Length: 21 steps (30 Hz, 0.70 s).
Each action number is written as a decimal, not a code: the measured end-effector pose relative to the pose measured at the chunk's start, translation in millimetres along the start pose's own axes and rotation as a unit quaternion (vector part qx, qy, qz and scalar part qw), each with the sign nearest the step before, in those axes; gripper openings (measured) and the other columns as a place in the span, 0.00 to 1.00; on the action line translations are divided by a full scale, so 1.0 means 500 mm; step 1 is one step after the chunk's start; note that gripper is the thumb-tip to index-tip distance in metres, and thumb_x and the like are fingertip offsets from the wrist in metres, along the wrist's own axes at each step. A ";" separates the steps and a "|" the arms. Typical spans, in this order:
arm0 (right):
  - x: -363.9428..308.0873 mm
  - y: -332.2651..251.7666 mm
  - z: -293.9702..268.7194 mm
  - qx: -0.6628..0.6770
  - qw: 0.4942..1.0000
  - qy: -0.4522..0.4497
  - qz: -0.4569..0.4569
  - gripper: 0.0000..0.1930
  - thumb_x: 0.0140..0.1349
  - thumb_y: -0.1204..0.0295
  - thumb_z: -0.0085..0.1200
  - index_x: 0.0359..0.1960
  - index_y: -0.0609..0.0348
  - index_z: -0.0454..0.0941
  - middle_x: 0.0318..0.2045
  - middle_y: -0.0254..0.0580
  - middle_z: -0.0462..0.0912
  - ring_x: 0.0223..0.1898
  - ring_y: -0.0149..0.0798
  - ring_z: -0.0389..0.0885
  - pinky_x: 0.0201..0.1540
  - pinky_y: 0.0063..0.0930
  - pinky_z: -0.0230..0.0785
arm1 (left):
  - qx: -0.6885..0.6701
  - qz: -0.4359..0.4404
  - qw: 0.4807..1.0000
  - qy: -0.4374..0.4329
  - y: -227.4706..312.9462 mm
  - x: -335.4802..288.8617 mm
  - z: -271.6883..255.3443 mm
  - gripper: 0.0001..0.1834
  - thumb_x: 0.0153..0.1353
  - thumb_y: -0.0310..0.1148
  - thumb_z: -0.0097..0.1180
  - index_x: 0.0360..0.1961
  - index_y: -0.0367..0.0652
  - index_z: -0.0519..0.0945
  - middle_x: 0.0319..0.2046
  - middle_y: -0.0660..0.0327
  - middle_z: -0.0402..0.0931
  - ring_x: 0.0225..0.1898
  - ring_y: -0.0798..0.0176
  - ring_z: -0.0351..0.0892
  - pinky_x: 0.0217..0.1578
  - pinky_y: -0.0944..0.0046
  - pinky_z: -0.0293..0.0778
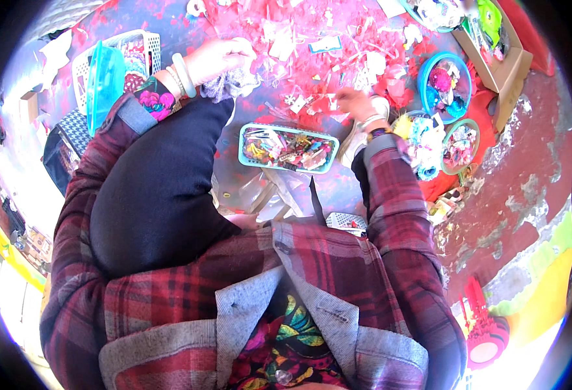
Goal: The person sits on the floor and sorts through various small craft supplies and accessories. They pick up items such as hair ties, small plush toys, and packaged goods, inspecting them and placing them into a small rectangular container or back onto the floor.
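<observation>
At the upper middle left, my left hand (224, 58) is closed on a crumpled, fuzzy lavender-grey piece (230, 84) that looks like knit or yarn. The piece rests by my bent, dark-trousered knee. Right of centre, my right hand (356, 104) hovers over red and white scraps (305, 97); it is smeared by motion, so I cannot see whether its fingers hold anything. Between my forearms sits a pale turquoise basket (288, 168) filled with small colourful pieces.
Left of my left wrist stand a white basket (81, 68) with yarn-like items and a clear turquoise lid or tub (97, 91). To the right are a round blue basket (422, 81), a green-rimmed basket (447, 166) and a cardboard box (512, 81). A small white basket (347, 221) lies near my lap.
</observation>
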State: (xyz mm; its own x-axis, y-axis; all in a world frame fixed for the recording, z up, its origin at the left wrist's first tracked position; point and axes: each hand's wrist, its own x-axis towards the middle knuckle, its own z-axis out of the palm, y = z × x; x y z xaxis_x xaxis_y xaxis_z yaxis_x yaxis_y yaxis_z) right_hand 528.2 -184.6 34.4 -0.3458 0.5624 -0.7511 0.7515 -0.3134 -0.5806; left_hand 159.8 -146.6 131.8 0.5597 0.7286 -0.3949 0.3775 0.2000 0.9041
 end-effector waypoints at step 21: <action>0.057 -0.063 0.121 -0.198 0.953 0.229 -0.003 0.09 0.50 0.65 0.50 0.31 0.53 0.77 0.32 0.49 0.76 0.31 0.49 0.77 0.34 0.39 0.69 | -0.056 0.014 0.998 0.023 -0.006 -0.004 0.004 0.07 0.55 0.25 0.46 0.35 0.35 0.73 0.31 0.64 0.71 0.35 0.68 0.71 0.39 0.70 0.66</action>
State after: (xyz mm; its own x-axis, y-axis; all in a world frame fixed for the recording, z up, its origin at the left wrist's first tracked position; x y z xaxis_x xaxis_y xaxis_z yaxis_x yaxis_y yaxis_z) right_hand 460.5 -204.8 12.3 -0.1367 0.8667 -0.4796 0.9346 -0.0476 -0.3524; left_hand 158.8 -149.9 129.7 0.5331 0.7640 -0.3633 0.2759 0.2490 0.9284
